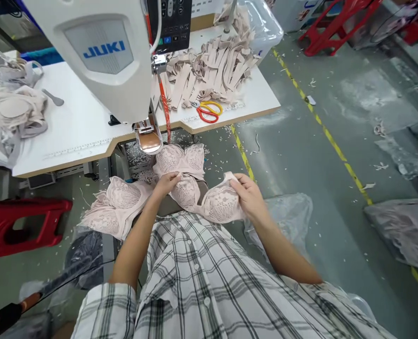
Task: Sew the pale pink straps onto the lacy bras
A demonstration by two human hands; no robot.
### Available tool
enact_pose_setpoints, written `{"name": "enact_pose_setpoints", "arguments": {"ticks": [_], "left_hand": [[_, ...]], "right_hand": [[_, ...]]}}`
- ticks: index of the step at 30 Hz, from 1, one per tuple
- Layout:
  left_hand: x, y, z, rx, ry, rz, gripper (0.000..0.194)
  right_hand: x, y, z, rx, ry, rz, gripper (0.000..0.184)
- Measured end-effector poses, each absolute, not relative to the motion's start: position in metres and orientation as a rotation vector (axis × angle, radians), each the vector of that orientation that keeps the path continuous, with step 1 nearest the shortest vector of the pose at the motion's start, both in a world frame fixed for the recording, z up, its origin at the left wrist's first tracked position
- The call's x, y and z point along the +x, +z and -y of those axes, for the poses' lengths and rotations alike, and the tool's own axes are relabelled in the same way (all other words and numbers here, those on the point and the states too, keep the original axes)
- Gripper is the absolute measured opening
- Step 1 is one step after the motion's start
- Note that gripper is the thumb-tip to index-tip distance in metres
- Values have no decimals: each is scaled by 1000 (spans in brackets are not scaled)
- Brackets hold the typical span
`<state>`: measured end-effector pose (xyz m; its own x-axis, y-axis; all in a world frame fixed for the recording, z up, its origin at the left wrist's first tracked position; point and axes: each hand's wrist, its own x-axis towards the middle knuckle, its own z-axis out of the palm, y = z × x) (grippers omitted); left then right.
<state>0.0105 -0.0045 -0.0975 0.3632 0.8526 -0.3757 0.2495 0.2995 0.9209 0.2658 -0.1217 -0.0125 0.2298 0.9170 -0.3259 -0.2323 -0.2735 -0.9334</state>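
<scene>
Garments in beige and grey lie heaped at the left end of the white tabletop, with a red stool below on the floor. A small grey tool rests just beside the heap. Next comes the white JUKI sewing machine, reaching over the tabletop's front edge. Below it, a bundle of lace bras lies near the person's left forearm. The left hand has its fingers pinched narrow on the upper edge of one cup of a pink lace bra, which is held in front of the checked shirt. A second bra lies just beyond it. Scissors with red and yellow handles rest on the tabletop beside a pile of beige strips. The right hand grips the other cup's outer edge, thumb in front, the remaining fingers partly hidden. A clear bin stands beside the strips. Farther right, yellow-and-black tape crosses the floor, leading past another red stool
</scene>
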Motion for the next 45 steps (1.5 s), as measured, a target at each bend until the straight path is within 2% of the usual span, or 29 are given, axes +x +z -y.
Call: {"name": "enact_pose_setpoints", "arguments": {"ticks": [5,14,23,31,45], "left_hand": [[-16,-78,15,1062,635,-1015,48],[-33,-48,33,923,754,-985,41],[-39,-28,31,1092,749,-1008,34],[-36,-19,22,1183,685,-1028,38],[-45,-22,15,1099,702,-1045,36]], "right_hand": [[245,-43,82,-1334,1544,685,32],[189,-40,33,-1066,1837,683,26],[179,-31,23,-1030,1919,744,28],[179,-34,17,-987,1941,740,27],[173,-30,7,-1023,1972,688,28]]}}
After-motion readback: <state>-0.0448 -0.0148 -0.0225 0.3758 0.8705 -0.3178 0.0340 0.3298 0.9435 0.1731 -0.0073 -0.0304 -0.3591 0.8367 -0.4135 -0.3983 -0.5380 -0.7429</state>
